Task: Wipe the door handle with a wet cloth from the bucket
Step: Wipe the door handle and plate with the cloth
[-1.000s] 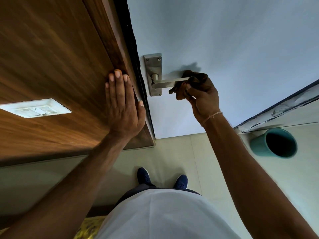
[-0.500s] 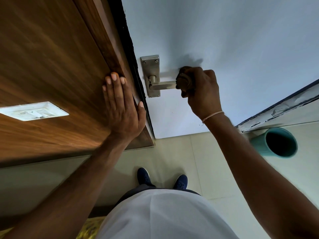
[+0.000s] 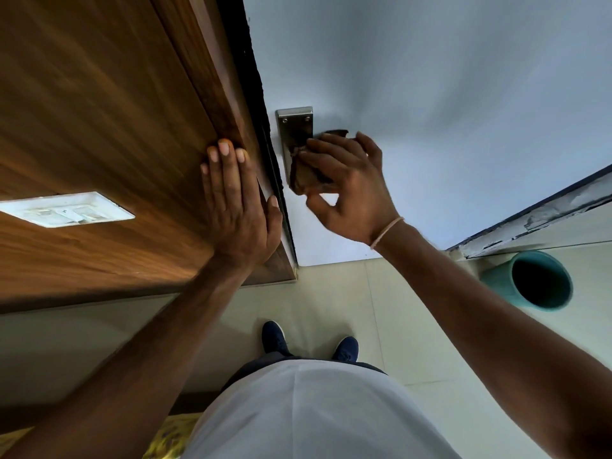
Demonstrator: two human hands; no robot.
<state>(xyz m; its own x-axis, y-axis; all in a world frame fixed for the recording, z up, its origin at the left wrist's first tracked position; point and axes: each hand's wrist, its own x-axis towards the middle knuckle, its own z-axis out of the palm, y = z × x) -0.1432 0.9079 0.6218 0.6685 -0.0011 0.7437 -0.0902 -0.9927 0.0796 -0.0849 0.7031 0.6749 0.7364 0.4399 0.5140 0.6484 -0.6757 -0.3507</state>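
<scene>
A steel door handle plate (image 3: 294,125) is fixed on the pale blue door (image 3: 430,94). Its lever is hidden behind my right hand (image 3: 351,190), which presses a dark brown cloth (image 3: 306,175) against the lower part of the plate with the fingers spread over it. My left hand (image 3: 236,200) lies flat and open on the wooden door frame (image 3: 109,104), fingers pointing up, just left of the handle. A teal bucket (image 3: 503,286) stands on the floor at the right, below the door; its inside is dark.
A white switch plate (image 3: 66,208) is set in the wooden panel at the left. Pale floor tiles (image 3: 344,293) lie below, with my two dark blue shoes (image 3: 273,336) on them. A worn door sill (image 3: 536,217) runs at the right above the bucket.
My right hand has slid the cloth left along the lever, from its free end onto the plate, and its fingers have spread. The left hand has stayed flat on the frame.
</scene>
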